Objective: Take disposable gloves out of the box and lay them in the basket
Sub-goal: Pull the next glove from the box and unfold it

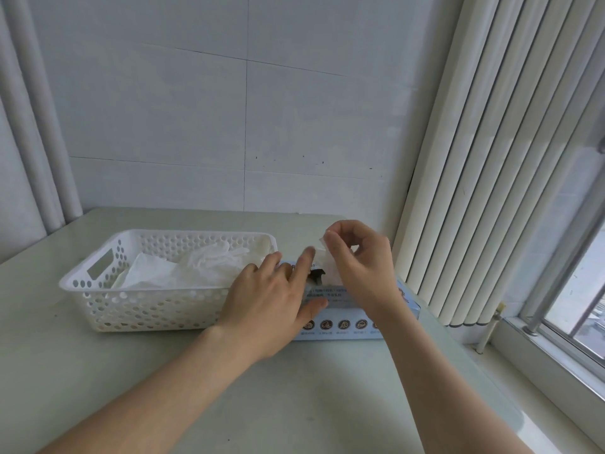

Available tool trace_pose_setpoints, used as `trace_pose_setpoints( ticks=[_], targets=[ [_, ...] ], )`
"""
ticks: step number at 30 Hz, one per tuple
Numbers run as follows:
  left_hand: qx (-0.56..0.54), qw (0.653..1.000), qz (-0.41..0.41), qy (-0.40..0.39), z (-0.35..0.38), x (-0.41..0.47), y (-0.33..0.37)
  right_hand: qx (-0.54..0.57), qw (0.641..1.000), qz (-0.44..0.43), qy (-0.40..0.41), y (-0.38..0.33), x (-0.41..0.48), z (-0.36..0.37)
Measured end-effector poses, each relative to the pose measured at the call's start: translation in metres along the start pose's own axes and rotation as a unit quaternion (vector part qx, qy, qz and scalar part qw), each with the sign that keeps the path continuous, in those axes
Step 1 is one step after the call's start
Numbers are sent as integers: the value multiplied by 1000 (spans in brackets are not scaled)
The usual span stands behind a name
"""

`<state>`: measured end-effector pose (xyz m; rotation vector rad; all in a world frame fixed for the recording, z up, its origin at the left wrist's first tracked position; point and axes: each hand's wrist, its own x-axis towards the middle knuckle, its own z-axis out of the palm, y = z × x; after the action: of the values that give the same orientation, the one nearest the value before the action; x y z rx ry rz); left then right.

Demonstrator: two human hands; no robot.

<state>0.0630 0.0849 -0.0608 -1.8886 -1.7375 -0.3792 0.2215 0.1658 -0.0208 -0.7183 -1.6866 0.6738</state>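
Left hand flat, fingers straight, pressing on top of the glove box. Right hand pinches a white glove sticking up out of the box slot. Hands hide most of the box top. One box, one white basket just left of it. Pile of gloves in the basket, count unclear. Pale table, white panel wall, vertical blinds and window on the right.
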Motion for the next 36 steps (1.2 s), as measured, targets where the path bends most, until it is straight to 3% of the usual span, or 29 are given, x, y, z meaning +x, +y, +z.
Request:
trace_pose_setpoints(
  ticks=[5,8,15,18,24,30,36],
  targets=[
    [-2,999,31,27,3,-1,0,-9,999,30,-25,6,0,3],
    [11,999,34,8,3,-1,1,-83,995,48,-19,12,1,4],
    [76,995,61,-17,-1,-1,8,-330,938,-87,53,20,4,-4],
    [44,995,93,0,-3,0,14,-362,927,-83,53,16,8,-8],
    [-85,993,77,-41,-10,7,28,-236,971,-6,23,19,8,-16],
    [-225,972,-67,-12,-30,36,41,-40,997,64,-7,21,-6,-36],
    [-215,976,-27,-15,-28,67,44,-26,997,69,-31,20,-11,-38]
  ],
)
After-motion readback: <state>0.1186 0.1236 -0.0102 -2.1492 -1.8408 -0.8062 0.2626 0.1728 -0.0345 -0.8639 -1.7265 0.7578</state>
